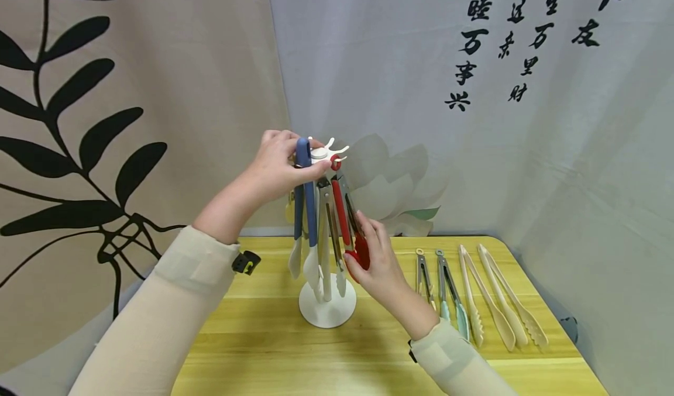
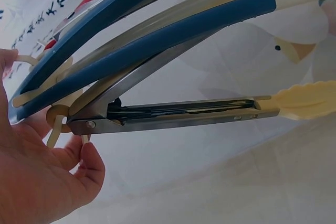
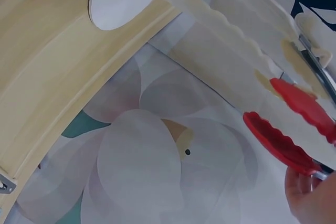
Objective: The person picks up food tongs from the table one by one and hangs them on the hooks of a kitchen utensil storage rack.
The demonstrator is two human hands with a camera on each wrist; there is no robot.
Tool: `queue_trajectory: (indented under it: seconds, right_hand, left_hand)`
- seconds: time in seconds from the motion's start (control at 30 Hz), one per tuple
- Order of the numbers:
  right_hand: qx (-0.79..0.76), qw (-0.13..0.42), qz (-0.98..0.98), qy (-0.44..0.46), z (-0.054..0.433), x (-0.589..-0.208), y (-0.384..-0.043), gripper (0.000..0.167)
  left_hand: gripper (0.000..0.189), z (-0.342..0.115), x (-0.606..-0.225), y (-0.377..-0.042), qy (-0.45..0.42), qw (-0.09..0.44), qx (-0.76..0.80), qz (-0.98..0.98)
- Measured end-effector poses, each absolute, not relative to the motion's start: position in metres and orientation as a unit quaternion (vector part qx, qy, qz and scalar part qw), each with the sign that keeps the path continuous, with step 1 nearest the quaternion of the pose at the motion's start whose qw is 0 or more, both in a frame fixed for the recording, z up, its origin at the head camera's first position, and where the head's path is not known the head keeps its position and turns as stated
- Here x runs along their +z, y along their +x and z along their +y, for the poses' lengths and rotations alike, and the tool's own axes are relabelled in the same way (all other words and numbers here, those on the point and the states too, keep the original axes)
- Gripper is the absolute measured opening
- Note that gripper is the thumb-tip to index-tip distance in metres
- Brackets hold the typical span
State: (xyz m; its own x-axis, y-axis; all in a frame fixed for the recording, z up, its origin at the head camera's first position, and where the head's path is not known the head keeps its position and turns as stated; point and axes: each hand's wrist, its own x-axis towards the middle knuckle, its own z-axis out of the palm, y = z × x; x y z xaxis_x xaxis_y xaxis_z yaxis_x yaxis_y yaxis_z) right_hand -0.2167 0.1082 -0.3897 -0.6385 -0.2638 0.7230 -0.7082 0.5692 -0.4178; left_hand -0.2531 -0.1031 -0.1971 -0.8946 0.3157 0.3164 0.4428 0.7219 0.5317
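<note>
A white stand with a round base [image 1: 327,317] and hooks [image 1: 337,149] at its top carries several tongs. My left hand [image 1: 276,165] grips the stand's top, fingers behind the hooks and thumb in front. Close to that hand hang blue-handled tongs [image 2: 168,72] with pale heads and metal tongs with yellow heads [image 2: 310,100]. Red tongs [image 1: 341,214] hang on the right side, their ring over a hook. My right hand [image 1: 378,261] holds them low, by one of the red scalloped heads [image 3: 281,142], which stand apart.
To the right on the wooden table [image 1: 253,337] lie small metal tongs [image 1: 424,276], teal-headed tongs [image 1: 459,308] and two cream tongs [image 1: 489,302] [image 1: 513,291]. A printed cloth [image 1: 379,62] hangs right behind the table.
</note>
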Motion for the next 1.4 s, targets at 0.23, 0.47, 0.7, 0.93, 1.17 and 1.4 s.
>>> queue_trajectory:
  seconds: [0.23, 0.47, 0.7, 0.93, 1.17, 1.4]
  right_hand:
    - [0.379, 0.311, -0.820, 0.295, 0.105, -0.392, -0.218, 0.084]
    - [0.394, 0.311, -0.812, 0.299, 0.101, -0.392, -0.220, 0.083]
    - [0.396, 0.297, -0.819, 0.290, 0.100, -0.392, -0.222, 0.082]
    - [0.398, 0.279, -0.821, 0.298, 0.102, -0.395, -0.221, 0.082]
    - [0.401, 0.250, -0.838, 0.274, 0.111, -0.399, -0.212, 0.086]
    - [0.417, 0.222, -0.848, 0.241, 0.127, -0.411, -0.208, 0.087]
  left_hand:
    - [0.050, -0.103, -0.197, -0.254, -0.207, 0.105, -0.312, -0.922]
    - [0.050, -0.103, -0.197, -0.253, -0.207, 0.108, -0.309, -0.922]
    - [0.050, -0.103, -0.197, -0.253, -0.207, 0.109, -0.306, -0.923]
    - [0.050, -0.103, -0.198, -0.252, -0.205, 0.109, -0.306, -0.923]
    - [0.050, -0.102, -0.197, -0.251, -0.205, 0.111, -0.304, -0.924]
    - [0.047, -0.101, -0.199, -0.250, -0.202, 0.116, -0.315, -0.920]
